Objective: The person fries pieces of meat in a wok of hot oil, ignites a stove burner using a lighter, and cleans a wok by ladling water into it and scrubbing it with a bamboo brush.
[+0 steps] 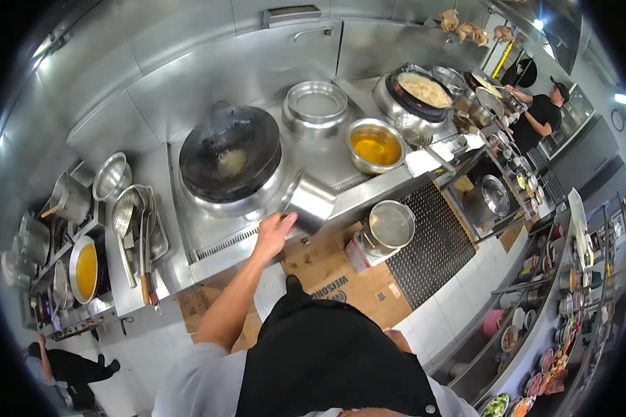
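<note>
My left hand (277, 233) is closed on the rim or handle of a steel pot (311, 201), which tilts at the front edge of the range. What the pot holds is hidden from me. Just beyond it sits a black wok (195, 170) on its burner, with a small pale patch in the bottom and a wisp of smoke or steam at the back. To the right stands a steel bowl of amber liquid (375, 147). Only a bit of my right hand (398, 341) shows beside my black apron; its fingers are hidden.
Skimmers and ladles (140, 229) rest on the left counter near a pan of yellow liquid (85, 271). A pot (389, 226) stands low on a box, beside a black mat (431, 254). Co-workers appear at far right (535, 118) and lower left (66, 368).
</note>
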### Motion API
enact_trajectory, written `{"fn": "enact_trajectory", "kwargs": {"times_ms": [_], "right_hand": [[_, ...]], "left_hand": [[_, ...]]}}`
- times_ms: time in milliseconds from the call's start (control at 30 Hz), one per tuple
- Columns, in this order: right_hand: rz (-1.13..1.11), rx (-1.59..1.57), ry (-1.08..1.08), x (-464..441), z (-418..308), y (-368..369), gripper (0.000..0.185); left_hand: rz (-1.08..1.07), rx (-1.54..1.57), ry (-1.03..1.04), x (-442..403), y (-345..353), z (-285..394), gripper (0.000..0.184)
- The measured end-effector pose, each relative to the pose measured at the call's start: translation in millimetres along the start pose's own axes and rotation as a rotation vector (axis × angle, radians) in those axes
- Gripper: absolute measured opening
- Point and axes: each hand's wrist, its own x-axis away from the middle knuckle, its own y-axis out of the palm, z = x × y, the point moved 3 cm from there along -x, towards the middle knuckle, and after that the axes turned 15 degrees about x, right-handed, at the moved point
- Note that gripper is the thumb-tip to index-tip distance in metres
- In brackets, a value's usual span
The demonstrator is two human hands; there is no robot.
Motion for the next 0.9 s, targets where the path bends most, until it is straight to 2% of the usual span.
{"fn": "enact_trajectory", "kwargs": {"times_ms": [33, 100, 167, 200, 233, 300, 333, 400, 433, 500, 567, 633, 767, 833, 900], "right_hand": [[0.086, 0.177, -0.138, 6, -22, -14, 0.034], [0.123, -0.314, 0.419, 19, -61, -45, 0.034], [0.242, -0.205, 0.254, -1, -38, -43, 0.035], [0.284, -0.543, 0.617, 8, -83, -76, 0.036], [0.281, -0.539, 0.621, -3, -79, -80, 0.036], [0.358, -0.463, 0.564, -13, -57, -64, 0.037], [0.360, -0.467, 0.584, -16, -59, -61, 0.037], [0.237, -0.420, 0.695, -17, -74, -67, 0.038], [0.233, -0.551, 0.837, -16, -113, -95, 0.039], [0.302, -0.610, 0.937, -18, -168, -124, 0.034], [0.361, -0.602, 0.931, -21, -196, -123, 0.033], [0.413, -0.579, 0.929, -17, -213, -132, 0.033], [0.184, -0.246, 0.797, -46, -231, -166, 0.034], [0.066, -0.085, 0.717, -64, -241, -182, 0.034], [0.082, -0.107, 0.733, -123, -280, -275, 0.034]], "left_hand": [[-0.007, 0.058, -0.034, -31, 19, 6, 0.037], [-0.066, -0.013, 0.063, -103, 47, 24, 0.046], [-0.069, -0.230, 0.140, -203, 59, 24, 0.052], [-0.034, -0.249, 0.117, -250, 61, 28, 0.052], [-0.002, -0.270, 0.102, -303, 62, 35, 0.052], [0.104, -0.637, 0.278, -420, 46, 21, 0.054], [0.147, -0.681, 0.284, -463, 36, 20, 0.052], [0.182, -0.827, 0.245, -551, 11, 3, 0.047], [0.178, -0.933, 0.203, -592, -4, -13, 0.043], [0.099, -1.137, 0.096, -624, -20, -13, 0.041], [0.270, -1.012, -0.043, -683, -54, -60, 0.037], [0.327, -0.960, -0.137, -685, -58, -58, 0.034], [0.268, -1.015, -0.184, -722, -76, -104, 0.033], [0.083, -1.135, -0.231, -729, -68, -119, 0.035], [0.006, -1.168, -0.266, -721, -29, -81, 0.039]]}}
